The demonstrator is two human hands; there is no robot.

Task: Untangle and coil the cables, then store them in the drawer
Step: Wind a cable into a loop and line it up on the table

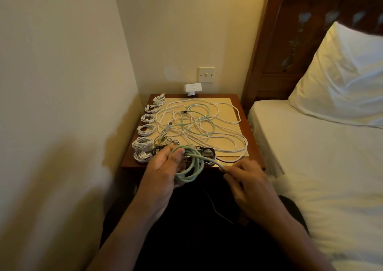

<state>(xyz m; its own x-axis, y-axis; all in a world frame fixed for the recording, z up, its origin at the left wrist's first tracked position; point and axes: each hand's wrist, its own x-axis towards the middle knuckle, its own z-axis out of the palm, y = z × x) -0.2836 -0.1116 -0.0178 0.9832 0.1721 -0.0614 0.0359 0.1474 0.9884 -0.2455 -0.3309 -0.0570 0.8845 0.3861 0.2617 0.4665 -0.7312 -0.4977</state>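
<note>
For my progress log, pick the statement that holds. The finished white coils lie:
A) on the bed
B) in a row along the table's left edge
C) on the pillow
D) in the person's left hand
B: the white coils sit in a row down the left edge of the table, beside the tangled cables.

Bedroom: bed [323,167], pillow [342,84], wooden nightstand [251,138] beside it.
</note>
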